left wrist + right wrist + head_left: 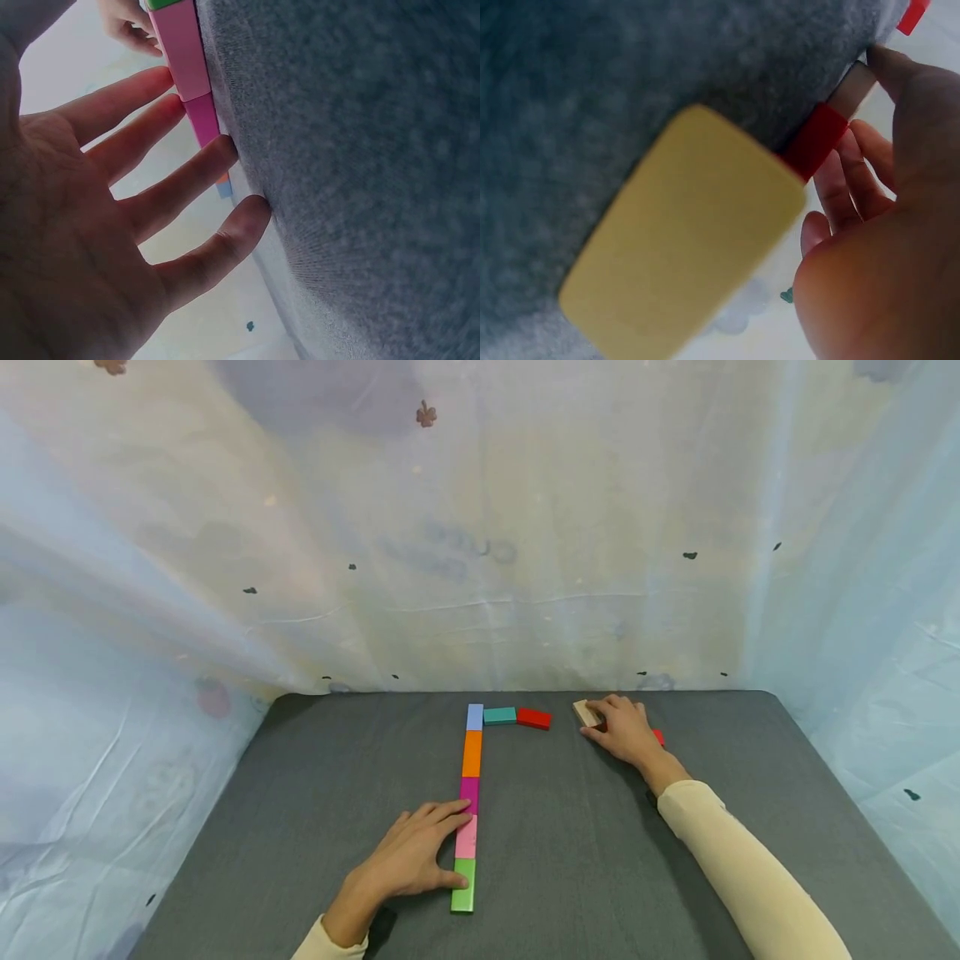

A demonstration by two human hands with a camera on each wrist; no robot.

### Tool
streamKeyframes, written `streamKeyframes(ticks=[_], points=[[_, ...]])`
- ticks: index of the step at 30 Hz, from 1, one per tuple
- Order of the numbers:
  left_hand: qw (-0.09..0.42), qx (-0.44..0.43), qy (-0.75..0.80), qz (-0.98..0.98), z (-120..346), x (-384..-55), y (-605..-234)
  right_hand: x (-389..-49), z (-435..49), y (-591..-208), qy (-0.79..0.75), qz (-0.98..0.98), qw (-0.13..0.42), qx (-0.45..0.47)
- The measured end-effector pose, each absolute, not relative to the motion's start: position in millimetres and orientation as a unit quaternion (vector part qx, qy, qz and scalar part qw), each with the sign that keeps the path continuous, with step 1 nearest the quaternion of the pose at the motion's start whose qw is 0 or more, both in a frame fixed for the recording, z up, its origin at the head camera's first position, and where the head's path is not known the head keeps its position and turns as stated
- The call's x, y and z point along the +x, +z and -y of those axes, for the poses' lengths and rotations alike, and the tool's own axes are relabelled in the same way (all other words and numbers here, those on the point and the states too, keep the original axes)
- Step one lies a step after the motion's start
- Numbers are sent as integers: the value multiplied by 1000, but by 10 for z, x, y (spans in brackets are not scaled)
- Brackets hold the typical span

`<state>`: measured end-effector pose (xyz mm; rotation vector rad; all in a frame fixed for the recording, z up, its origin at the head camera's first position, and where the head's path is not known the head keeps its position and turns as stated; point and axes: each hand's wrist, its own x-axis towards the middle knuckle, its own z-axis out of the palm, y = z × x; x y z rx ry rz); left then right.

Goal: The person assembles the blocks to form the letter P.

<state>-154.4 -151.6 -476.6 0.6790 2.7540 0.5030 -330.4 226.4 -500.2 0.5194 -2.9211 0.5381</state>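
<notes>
A straight column of flat blocks runs away from me in the head view: green [463,893], light pink [466,839], magenta [468,789], orange [472,753] and light blue [475,717]. My left hand [416,852] lies along its left side, fingers spread, with thumb and fingertips at the green, pink and magenta blocks. At the far right, my right hand [626,731] pinches a pale wooden block [587,713] between thumb and fingers. A red block [815,142] adjoins the pale one under that hand, and a yellow block [682,232] lies nearer the right wrist camera.
From the column's far end a teal block [499,717] and a red block [534,718] extend rightward, a gap short of the pale block. More red [659,737] shows beside my right wrist. Grey cloth covers the table [337,777]; a pale printed curtain [525,527] hangs behind.
</notes>
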Motion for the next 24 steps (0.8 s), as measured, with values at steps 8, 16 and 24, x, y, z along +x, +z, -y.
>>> streamKeyframes(ticks=[8,16,24], points=[[127,236,180,-946,1528,-1544,-4755,-3343,-2300,-5015,161,968,40,189],[116,243,180,-946,1529,-1538,-4772,-3363,-2285,-5009,150,964,10,219],[115,241,177,-947,1535,-1537,-4781,-3364,-2274,-5025,150,965,-2,216]])
